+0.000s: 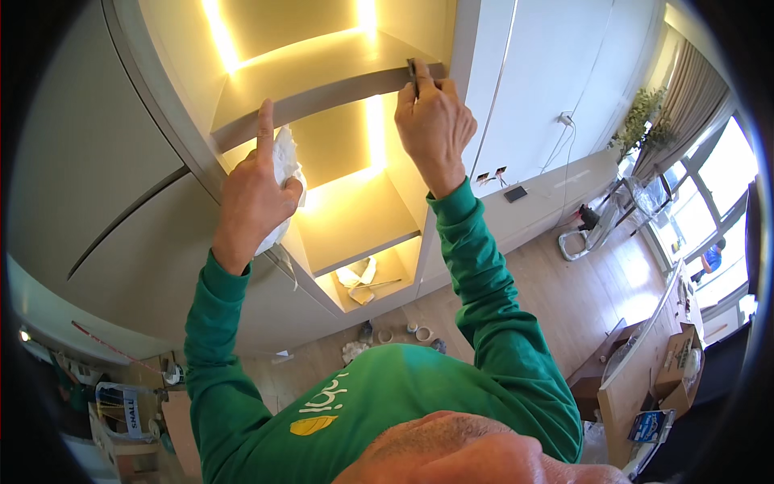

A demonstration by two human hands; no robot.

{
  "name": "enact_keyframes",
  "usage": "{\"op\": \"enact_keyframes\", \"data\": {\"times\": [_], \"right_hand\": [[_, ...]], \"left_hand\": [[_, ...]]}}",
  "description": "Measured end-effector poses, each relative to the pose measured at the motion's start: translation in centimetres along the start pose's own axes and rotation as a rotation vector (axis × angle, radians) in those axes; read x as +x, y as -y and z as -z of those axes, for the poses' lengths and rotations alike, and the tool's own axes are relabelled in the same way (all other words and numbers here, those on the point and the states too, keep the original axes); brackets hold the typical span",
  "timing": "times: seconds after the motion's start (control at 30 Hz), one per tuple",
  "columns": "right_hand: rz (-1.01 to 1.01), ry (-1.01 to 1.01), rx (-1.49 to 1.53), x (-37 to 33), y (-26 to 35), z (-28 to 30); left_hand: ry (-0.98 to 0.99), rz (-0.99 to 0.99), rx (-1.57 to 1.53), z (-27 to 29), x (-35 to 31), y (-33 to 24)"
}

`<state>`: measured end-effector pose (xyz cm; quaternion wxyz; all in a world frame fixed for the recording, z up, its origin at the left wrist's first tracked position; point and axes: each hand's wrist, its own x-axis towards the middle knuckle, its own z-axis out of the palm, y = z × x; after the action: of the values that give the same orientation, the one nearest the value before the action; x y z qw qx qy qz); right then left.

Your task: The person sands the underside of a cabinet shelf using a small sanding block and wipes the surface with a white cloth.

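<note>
Both arms reach up to a lit wall cabinet niche with a grey-beige shelf (pixel 322 97). My left hand (pixel 251 198) is closed around a crumpled white cloth or paper (pixel 284 157), which hangs below the palm. Its index finger points up and rests at the shelf's front edge, left side. At the shelf's right end, my right hand (pixel 437 129) pinches a small dark tool (pixel 412 74), its index finger stretched along it. The tool's exact kind is too small to tell. It lies close to the shelf's front corner, beside the cabinet's right side panel.
Below, a lower shelf (pixel 363 222) and a bottom compartment with crumpled paper (pixel 357 278) glow under light strips. Tape rolls (pixel 423 333) lie on the wooden floor. Open wall sockets (pixel 492 176) sit at right. Farther right stand a wrapped chair (pixel 613 214) and a table (pixel 637 379) with boxes.
</note>
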<state>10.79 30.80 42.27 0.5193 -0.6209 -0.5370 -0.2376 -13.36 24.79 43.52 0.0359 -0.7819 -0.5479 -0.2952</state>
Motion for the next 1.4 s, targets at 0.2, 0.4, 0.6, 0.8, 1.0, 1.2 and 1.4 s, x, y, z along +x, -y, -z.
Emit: {"op": "enact_keyframes", "data": {"times": [0.2,0.4,0.6,0.8,1.0,1.2,1.4], "right_hand": [[0.061,0.063,0.060,-1.5,2.4,0.1],[0.003,0.020,-0.034,0.2,0.6,0.8],[-0.057,0.067,0.012,0.7,-0.4,1.0],[-0.006,-0.005,-0.004,0.2,-0.1,0.4],[0.008,0.072,0.000,-0.5,1.6,0.6],[-0.092,0.052,0.030,-0.4,-1.1,2.4],[-0.026,-0.038,0.047,-0.4,-1.0,0.4]], "left_hand": [[0.001,-0.013,0.028,0.1,0.1,-0.5],[-0.015,-0.049,0.027,-0.2,0.1,-0.3],[0.014,0.006,-0.003,0.2,0.0,-0.4],[0.022,0.026,0.011,0.2,0.1,-1.0],[-0.006,-0.010,0.002,0.0,-0.2,-0.7],[-0.029,0.002,-0.048,0.5,-0.7,0.5],[-0.010,0.044,-0.045,1.6,-1.0,0.0]]}}
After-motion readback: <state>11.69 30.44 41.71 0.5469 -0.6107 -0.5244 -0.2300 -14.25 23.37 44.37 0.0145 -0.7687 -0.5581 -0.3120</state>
